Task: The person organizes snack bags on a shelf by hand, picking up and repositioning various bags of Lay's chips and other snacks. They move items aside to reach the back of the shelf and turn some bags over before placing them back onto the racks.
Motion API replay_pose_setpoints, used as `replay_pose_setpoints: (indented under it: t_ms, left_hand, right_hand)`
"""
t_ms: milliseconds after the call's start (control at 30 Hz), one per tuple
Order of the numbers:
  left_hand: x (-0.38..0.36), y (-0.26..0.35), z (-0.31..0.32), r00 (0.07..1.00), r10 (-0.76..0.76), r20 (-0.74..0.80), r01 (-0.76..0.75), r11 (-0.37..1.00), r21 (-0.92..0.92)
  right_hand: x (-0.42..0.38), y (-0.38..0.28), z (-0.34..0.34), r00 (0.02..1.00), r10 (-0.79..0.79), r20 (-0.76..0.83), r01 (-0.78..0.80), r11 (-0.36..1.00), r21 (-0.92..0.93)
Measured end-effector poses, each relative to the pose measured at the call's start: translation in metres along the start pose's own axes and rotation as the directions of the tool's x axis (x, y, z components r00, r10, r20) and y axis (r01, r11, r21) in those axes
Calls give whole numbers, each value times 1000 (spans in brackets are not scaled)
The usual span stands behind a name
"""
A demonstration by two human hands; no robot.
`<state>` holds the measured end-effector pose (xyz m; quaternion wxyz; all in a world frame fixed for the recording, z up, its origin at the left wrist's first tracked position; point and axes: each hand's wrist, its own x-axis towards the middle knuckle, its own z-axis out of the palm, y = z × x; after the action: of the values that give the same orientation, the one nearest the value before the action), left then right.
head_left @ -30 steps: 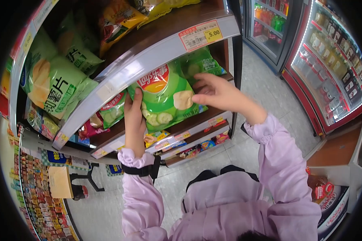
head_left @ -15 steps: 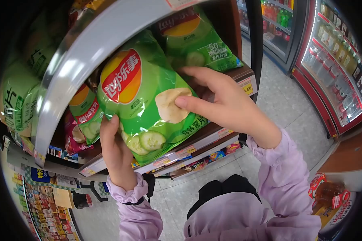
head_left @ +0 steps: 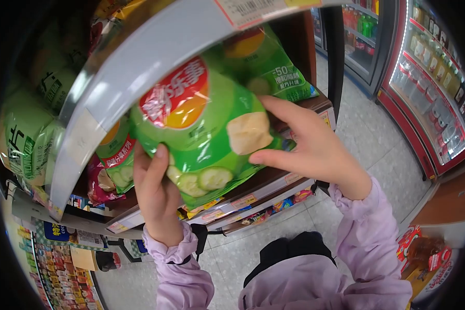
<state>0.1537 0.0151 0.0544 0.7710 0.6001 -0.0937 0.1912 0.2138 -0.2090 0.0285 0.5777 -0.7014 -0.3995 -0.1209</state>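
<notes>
A green Lay's chip bag (head_left: 212, 134) with a red and yellow logo, a chip and cucumber slices lies between my two hands at the shelf opening. My left hand (head_left: 160, 191) grips its lower left edge, thumb on the front. At the bag's right side, my right hand (head_left: 310, 144) holds on with the thumb over the front below the chip picture; its other fingers are partly behind the bag. Behind it sits another green chip bag (head_left: 281, 72). A smaller green bag (head_left: 120, 160) and a pink bag (head_left: 101, 181) are left of my left hand.
A curved grey shelf edge (head_left: 101, 82) arches over the bag. Lower shelves with price tags (head_left: 237, 204) run below. A red-framed drinks cooler (head_left: 398, 103) stands at the right, packed goods (head_left: 67, 268) at the lower left, and a bottle and cartons (head_left: 423, 258) at the lower right.
The held bag has shifted right and its top has tipped farther under the curved shelf edge. Both hands have moved right with it, and the right hand sits at its right edge.
</notes>
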Motion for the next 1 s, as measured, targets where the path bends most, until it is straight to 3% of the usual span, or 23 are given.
replay_pose_setpoints:
  t_ms: [67,133,267,300,400,700,800,867,933,1000]
  left_hand:
    - [7,-1,7,999,-28,40,30,999,-41]
    - [17,-3,17,993,-64,102,71,995,-71]
    - [40,-14,31,981,-47,188,47,999,2]
    - [43,-15,36,981,-41,191,38,999,21]
    - [54,-15,38,962,-50,269,15,991,130]
    - [47,-18,46,986,-95,140,93,995,20]
    - [56,-22,51,983,-132,130,132,991,4]
    - [63,-29,51,974,-196,112,167,959,229]
    - [64,-33,51,978,-185,100,158,959,234]
    - [59,-29,54,980,-195,27,164,885,436]
  right_hand:
    - [-1,-1,-10,999,39,-14,-40,997,-71]
    - [2,-4,-20,981,195,2,-195,978,78]
    - [5,-1,-38,978,192,-82,-201,972,-121]
    - [6,8,-38,983,137,-120,-138,990,1]
    - [7,17,-45,976,164,-140,-164,986,12]
    - [10,4,-56,950,309,-35,-308,951,37]
    - [14,6,-64,945,319,-73,-322,946,-25]
    - [16,8,-65,943,319,-96,-326,942,-77]
    - [20,6,-66,943,311,-116,-325,937,-126]
    - [23,4,-67,948,306,-82,-317,923,-218]
